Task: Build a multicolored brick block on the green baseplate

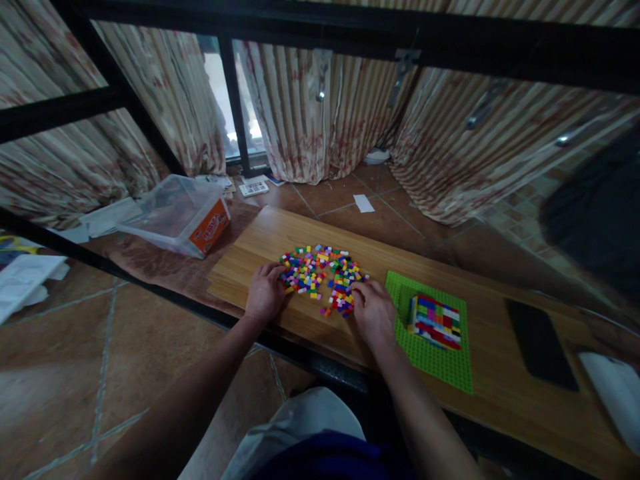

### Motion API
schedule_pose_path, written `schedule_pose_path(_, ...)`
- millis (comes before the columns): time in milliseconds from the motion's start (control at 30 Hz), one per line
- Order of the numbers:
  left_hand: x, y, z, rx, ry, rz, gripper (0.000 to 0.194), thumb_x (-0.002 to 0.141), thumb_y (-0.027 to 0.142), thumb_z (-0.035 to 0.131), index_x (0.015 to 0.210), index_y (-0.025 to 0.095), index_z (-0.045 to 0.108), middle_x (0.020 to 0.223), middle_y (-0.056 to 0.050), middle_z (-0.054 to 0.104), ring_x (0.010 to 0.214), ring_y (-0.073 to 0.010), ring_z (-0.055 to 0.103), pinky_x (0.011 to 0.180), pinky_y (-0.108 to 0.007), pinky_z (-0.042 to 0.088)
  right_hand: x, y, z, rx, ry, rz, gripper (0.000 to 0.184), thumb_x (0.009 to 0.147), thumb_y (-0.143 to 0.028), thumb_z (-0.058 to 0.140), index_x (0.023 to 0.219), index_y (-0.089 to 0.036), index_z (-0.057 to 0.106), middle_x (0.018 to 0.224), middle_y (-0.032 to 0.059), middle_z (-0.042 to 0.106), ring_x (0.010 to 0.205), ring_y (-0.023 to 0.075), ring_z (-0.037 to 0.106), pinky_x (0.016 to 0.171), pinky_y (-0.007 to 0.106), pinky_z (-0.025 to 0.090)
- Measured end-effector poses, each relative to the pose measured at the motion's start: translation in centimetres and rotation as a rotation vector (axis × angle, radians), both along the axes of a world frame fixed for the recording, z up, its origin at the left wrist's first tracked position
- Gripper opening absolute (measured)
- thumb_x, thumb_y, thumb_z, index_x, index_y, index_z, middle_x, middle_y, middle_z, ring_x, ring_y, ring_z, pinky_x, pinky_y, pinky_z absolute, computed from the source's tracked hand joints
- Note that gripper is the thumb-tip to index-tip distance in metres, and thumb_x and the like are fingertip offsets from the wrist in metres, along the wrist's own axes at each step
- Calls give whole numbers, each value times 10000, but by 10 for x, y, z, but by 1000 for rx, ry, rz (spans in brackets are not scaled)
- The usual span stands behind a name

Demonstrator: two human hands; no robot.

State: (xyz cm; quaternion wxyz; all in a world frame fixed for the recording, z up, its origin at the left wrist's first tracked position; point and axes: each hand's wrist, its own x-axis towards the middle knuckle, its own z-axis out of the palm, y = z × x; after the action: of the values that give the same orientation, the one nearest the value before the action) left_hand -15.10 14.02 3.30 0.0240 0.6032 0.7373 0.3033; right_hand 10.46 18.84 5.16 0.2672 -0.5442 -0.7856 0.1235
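A loose pile of small toy building bricks [305,270] in many colours lies spread on the wooden tabletop [250,247]. My left hand [266,292] rests at the pile's left edge, its fingers bent inward among the bricks. On the right side of the pile, my right hand [374,310] has thumb and fingers drawn together at the bricks. Whatever either set of fingertips holds is too small to make out. Just right of my right hand lies a green studded baseplate [455,373], bearing a low rectangular block built of multicoloured bricks [436,321].
A clear plastic bin [170,213] with an orange label stands beyond the table's left end. A dark flat phone-like slab [540,343] and a white object [613,393] lie at the right. Dark metal bars cross above, before striped curtains [295,113].
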Motion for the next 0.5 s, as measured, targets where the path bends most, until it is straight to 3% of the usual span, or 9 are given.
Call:
schedule_pose_path(167,0,0,0,-11,-5,-3,408,830,61,467,1134,194,705,1201,-93,675,1144,-254,592,1048,-425,499,-4,15,-6,-40,-50,48,242,920,-217,527,952,-251,764,962,71,653,953,234,585,886,356,438)
schedule_pose_path(500,-5,0,0,-3,20,-34,409,826,84,447,1129,183,704,1204,-102,673,1140,-263,593,1053,-421,492,-14,21,5,-107,-165,47,141,944,-220,578,873,-237,697,956,63,658,947,234,576,868,345,416)
